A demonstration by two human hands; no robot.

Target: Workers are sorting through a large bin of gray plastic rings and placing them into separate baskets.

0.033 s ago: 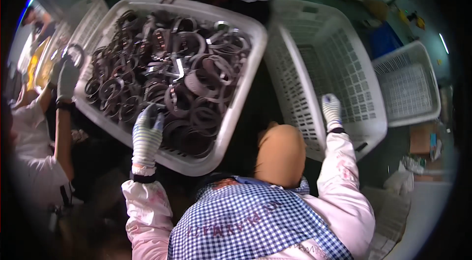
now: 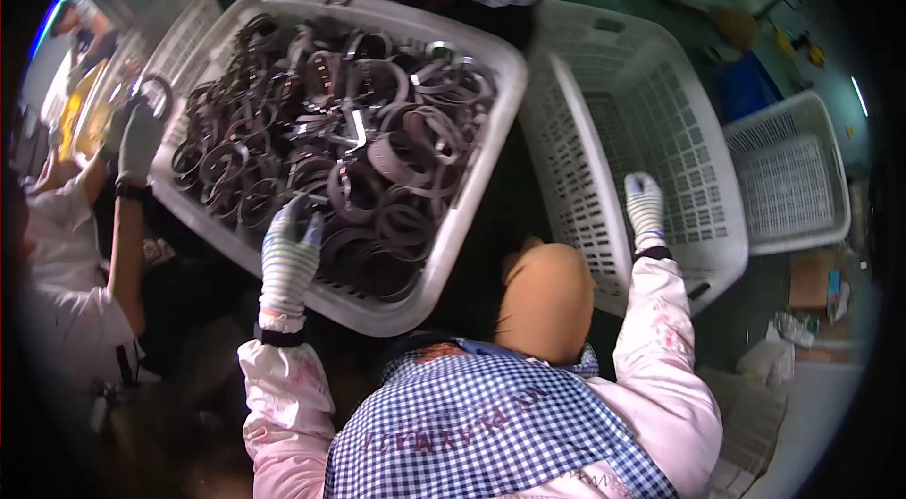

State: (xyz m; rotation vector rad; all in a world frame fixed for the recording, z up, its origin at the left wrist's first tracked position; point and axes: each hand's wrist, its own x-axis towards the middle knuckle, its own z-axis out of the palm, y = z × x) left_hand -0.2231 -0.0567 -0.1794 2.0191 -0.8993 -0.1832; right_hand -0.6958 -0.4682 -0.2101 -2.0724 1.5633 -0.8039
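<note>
Head view, the only one supplied. Change since the preceding picture is slight: the whole scene sits a little further right, consistent with a small head movement. Both hands keep their places relative to the baskets, and no transfer of bands is observed; in my judgement the handling stands where it was.

The dark round bands (image 2: pixel 392 161) lie heaped in the large white basket (image 2: pixel 377 318). The left hand (image 2: pixel 289 258), in a striped glove, reaches over that basket's near rim to the heap. A gap shows between its thumb and fingers; whether they grip or touch a band cannot be told. The right hand (image 2: pixel 646 216), likewise gloved, is at the slatted basket (image 2: pixel 694 102), close beside its left wall. Its fingers appear partly curled; no band shows in them, and contact with the rim cannot be confirmed.
</note>
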